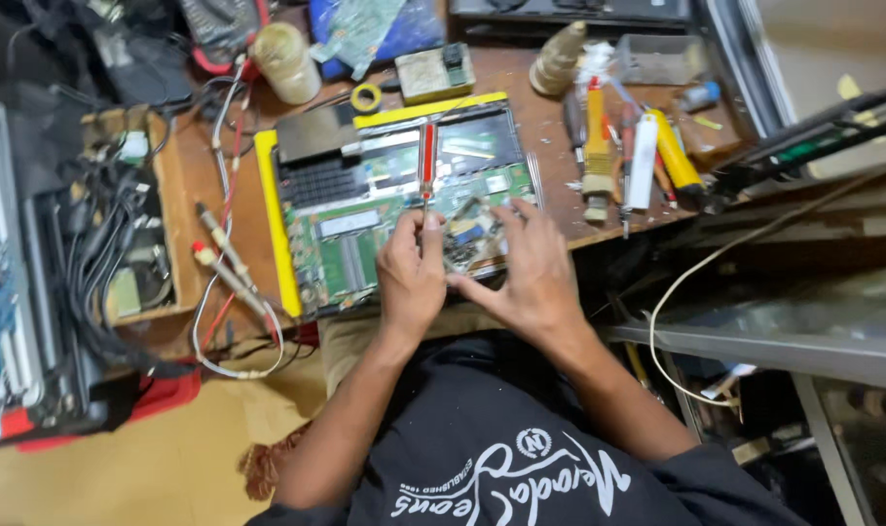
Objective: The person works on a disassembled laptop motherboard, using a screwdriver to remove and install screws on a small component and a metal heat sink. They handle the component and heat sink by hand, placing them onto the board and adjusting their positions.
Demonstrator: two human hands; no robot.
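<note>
So the left hand (411, 276) is curled around the lower end of a red-handled screwdriver (427, 162), thumb up against the shaft, with the handle sticking out toward the far side of the bench. The right hand (527, 268) is spread loosely over the near right corner of the opened laptop (365, 209). Its fingertips are down on a small board part there, but it's blurry, so I can't tell if they're actually pinching anything.

The laptop sits open-bellied on a yellow mat (276, 229) in the middle of the wooden bench (550, 117), green circuit board showing and a dark vent block at the far left corner. Its near edge is basically at the bench edge, right above the person's lap, so the hands have hardly any bench on the near side.

To the left, two probe leads with red and white wires (224, 258) lie just beside the mat, and past them is a wooden tray full of black cables (122, 244). To the right there's a bundle of tools, including a brush with a yellow handle (596, 146) and a yellow marker-like thing (675, 151), close to the laptop's right edge. Far side has a roll of tape (367, 96), a small tan box (435, 72) and a pale jar (286, 60) crowding the back.
</note>
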